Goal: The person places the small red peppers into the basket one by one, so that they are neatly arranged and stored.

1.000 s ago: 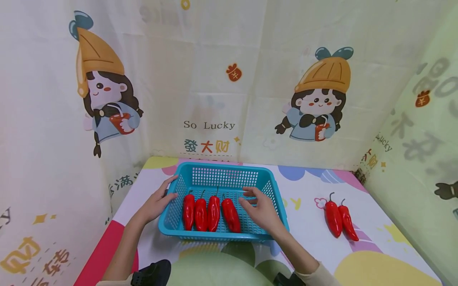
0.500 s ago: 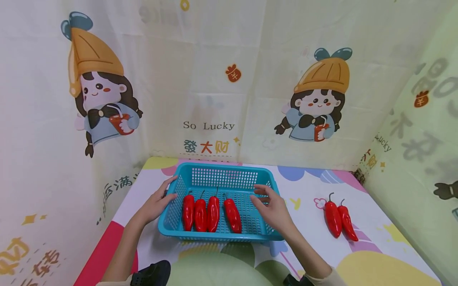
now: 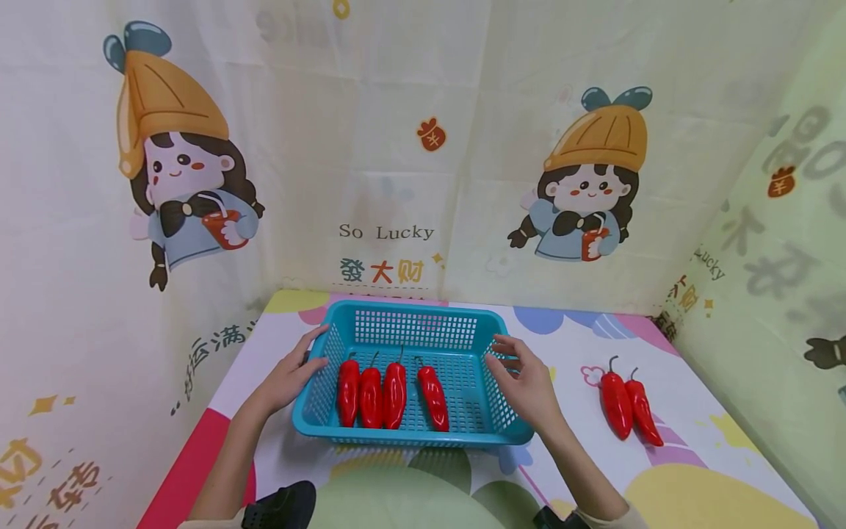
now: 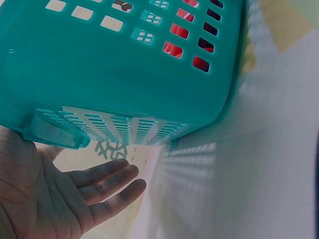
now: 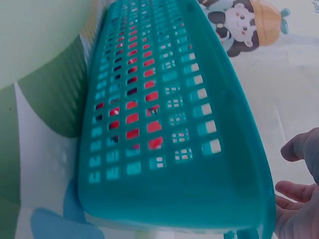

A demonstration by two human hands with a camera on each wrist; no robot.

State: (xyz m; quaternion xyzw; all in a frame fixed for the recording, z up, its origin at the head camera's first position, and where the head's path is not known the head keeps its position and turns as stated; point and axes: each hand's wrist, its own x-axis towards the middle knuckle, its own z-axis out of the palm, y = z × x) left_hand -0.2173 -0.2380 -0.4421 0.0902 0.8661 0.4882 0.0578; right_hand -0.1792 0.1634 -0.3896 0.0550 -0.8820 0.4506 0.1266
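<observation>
A blue plastic basket [image 3: 423,439] with a lattice wall stands on the table. Three red chili peppers [image 3: 371,397] lie side by side in its left part, and another red chili pepper [image 3: 433,398] leans slightly, apart to their right. My left hand [image 3: 291,378] holds the basket's left rim, thumb over the edge; in the left wrist view the other fingers [image 4: 109,191] extend straight outside the wall. My right hand [image 3: 525,382] hovers by the right rim, fingers loosely bent with nothing in them. Whether it touches the rim I cannot tell.
Two more red chili peppers [image 3: 616,404] lie together on the patterned tablecloth [image 3: 562,455] to the right of the basket. Printed curtains [image 3: 476,220] enclose the table at the back and sides. A pale green rounded shape [image 3: 403,499] is at the near edge.
My right hand has moved right, from above the basket's inside to its right rim. The separate chili pepper has shifted a little to the right. My left hand has stayed in place.
</observation>
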